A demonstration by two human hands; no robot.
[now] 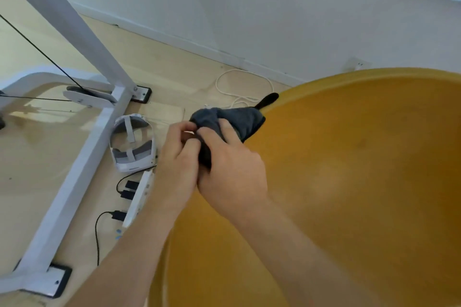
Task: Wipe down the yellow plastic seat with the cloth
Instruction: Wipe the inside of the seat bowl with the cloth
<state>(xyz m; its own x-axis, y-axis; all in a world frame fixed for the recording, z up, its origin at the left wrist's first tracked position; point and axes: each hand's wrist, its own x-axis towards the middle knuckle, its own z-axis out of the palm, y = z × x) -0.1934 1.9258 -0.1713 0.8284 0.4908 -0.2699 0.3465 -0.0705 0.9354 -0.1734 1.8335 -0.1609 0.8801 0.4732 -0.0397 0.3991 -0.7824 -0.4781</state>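
The yellow plastic seat (pixel 349 169) fills the right and lower part of the head view, its curved rim running up toward the wall. A dark grey cloth (pixel 237 119) is bunched at the seat's left edge. My left hand (pixel 178 157) pinches the cloth's left end with curled fingers. My right hand (pixel 232 169) grips the cloth from the right, thumb on top. Both hands touch each other just off the seat's rim.
A white VR headset (pixel 132 144) lies on the wooden floor left of my hands. A white power strip (pixel 139 197) with black plugs lies below it. A white desk frame (pixel 74 157) stands at left. A white cable (pixel 239 87) loops near the wall.
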